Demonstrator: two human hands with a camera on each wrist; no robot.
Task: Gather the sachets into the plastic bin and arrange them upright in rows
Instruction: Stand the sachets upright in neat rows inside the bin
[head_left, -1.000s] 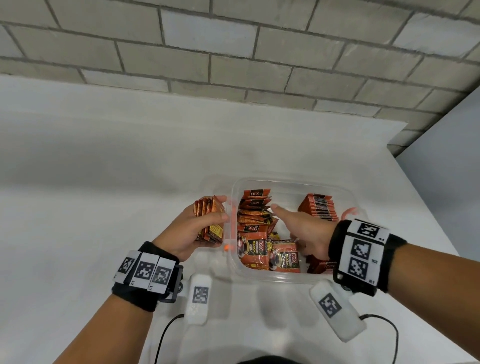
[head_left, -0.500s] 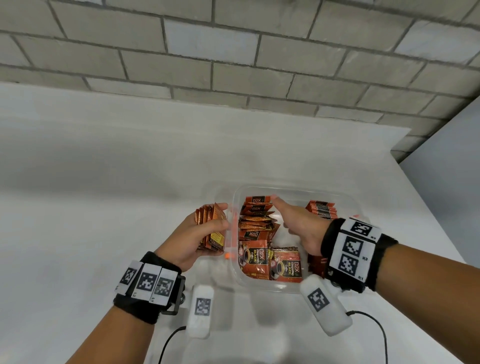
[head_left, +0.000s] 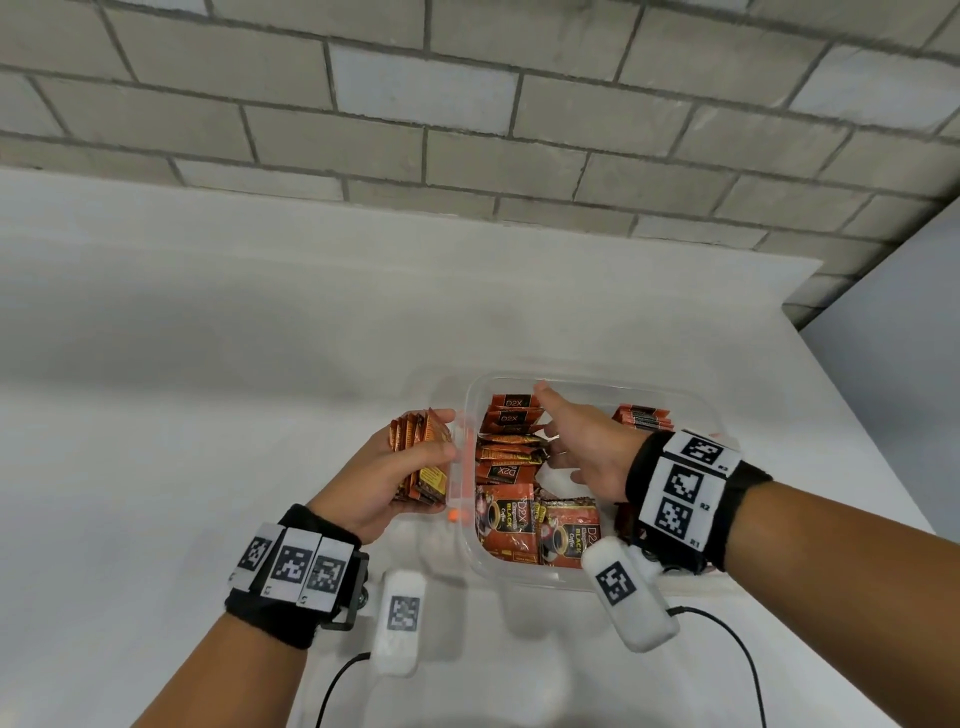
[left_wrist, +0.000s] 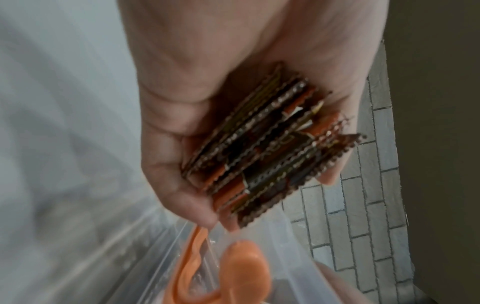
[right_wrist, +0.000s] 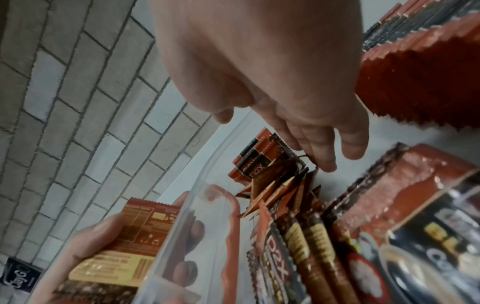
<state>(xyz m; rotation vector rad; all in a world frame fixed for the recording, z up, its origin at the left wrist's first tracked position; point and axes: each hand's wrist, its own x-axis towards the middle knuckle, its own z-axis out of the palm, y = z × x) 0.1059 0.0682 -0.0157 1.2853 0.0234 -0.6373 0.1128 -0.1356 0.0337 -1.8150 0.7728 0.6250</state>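
A clear plastic bin (head_left: 582, 581) stands on the white table and holds red-orange coffee sachets. One row (head_left: 511, 447) leans along its left side, and another row (head_left: 641, 417) stands at the back right. My left hand (head_left: 395, 473) is just outside the bin's left wall and grips a stack of sachets (head_left: 423, 454) (left_wrist: 272, 148). My right hand (head_left: 582, 441) is inside the bin with straight fingers (right_wrist: 327, 148), their tips touching the tops of the left row (right_wrist: 275, 176). It holds nothing.
The bin has orange latches (head_left: 454, 515) (left_wrist: 233, 273). Two sachets (head_left: 540, 525) stand face-on at the bin's near wall. A grey brick wall (head_left: 467, 104) backs the table (head_left: 208, 364). The table's right edge runs close to the bin.
My right hand has reached further toward the bin's back wall along the left row of sachets. My left hand has kept the stack beside the bin.
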